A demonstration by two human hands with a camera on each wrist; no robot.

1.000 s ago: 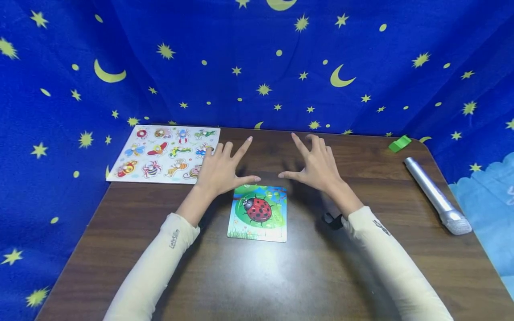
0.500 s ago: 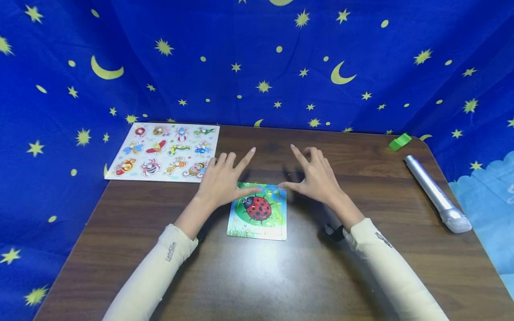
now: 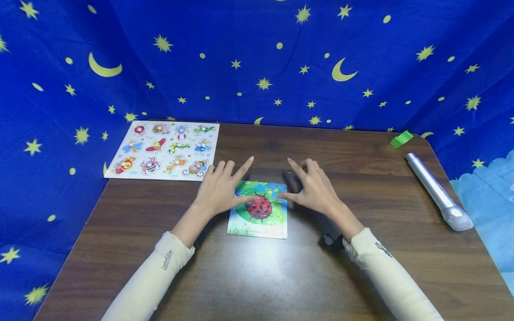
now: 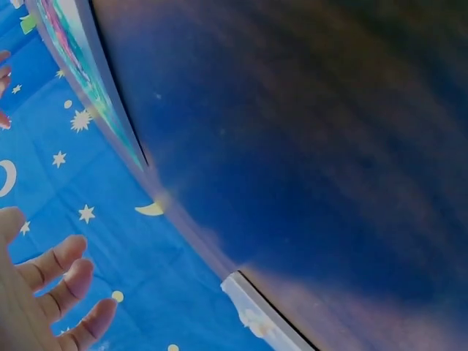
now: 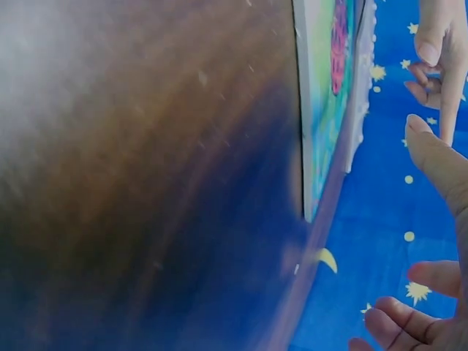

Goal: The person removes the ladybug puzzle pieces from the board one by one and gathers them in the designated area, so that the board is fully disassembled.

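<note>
A square ladybug jigsaw puzzle [image 3: 257, 227] lies flat on the brown table, partly covered by the left thumb in the head view. Above its left side my left hand [image 3: 218, 189] is held with thumb and index finger spread. My right hand [image 3: 317, 189] mirrors it on the other side, its thumb over the puzzle's upper right corner. Both wrist views show a space between the hands and the table: the left hand's fingers [image 4: 69, 281] are loosely bent, and the right hand's thumb [image 5: 435, 157] is extended. Neither hand holds anything.
A white board of insect pieces [image 3: 166, 154] lies at the back left, near the left hand. On the right are a silver microphone [image 3: 437, 191] and a small green block [image 3: 401, 139]. A blue star-patterned curtain [image 3: 225, 40] hangs behind the brown table [image 3: 361, 276].
Both hands have come nearer the person, so the thumbs now overlap the puzzle in the head view. The head view has tilted slightly down. The puzzle stays in place.
</note>
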